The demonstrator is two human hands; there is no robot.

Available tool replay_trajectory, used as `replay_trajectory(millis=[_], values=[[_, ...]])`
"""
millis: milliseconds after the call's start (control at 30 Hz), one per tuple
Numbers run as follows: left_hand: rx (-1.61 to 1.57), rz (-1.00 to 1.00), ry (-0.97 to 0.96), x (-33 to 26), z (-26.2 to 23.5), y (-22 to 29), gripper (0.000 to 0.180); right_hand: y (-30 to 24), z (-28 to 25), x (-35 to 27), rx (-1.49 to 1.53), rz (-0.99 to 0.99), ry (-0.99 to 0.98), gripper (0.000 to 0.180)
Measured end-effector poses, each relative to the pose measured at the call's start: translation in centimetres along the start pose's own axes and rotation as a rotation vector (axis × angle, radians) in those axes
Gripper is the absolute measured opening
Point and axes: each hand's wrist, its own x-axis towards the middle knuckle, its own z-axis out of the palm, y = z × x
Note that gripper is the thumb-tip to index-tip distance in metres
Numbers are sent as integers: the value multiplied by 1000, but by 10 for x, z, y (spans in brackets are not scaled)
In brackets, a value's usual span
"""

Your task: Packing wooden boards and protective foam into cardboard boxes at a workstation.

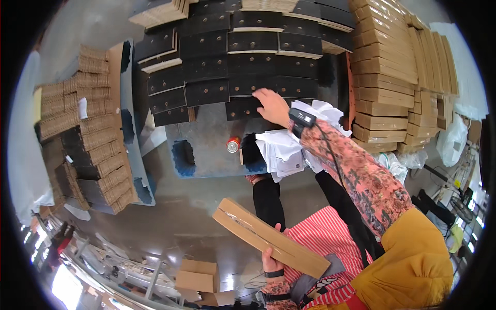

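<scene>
**One hand on the black stacks, the other gripping a flat carton**

The fingers of the right hand lie spread and flat on a black flat-folded cardboard piece at the near edge of the rows, palm down, the fingertips touching its top face; nothing is closed inside the hand, and whether a piece is being pinched at its edge cannot be told. The arm reaches far forward in a patterned pink sleeve, with a small black device strapped at the wrist.

The left hand sits low and close to the body, its fingers wrapped around the lower long edge of a long brown flat-folded cardboard carton. The carton is held slanted in the air, well apart from the stacks, seemingly parked there so the other hand can work freely.

Just beside the right wrist lies a loose heap of white paper sheets on the grey desk, and a small red and silver can rests near them. The black pieces are laid in overlapping rows, likely so each can be taken off singly. Tall piles of brown cardboard flats stand to the right, and more corrugated bundles to the left
</scene>
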Motion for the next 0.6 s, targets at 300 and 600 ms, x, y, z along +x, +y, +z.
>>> replay_trajectory(millis=[300, 600], values=[[-177, -63, 44, 10, -46, 46, 100, -12, 75, 64, -506, 87, -34, 101], [-226, 46, 76, 15, -65, 57, 102, -34, 92, 31, -511, 38, -22, 104]])
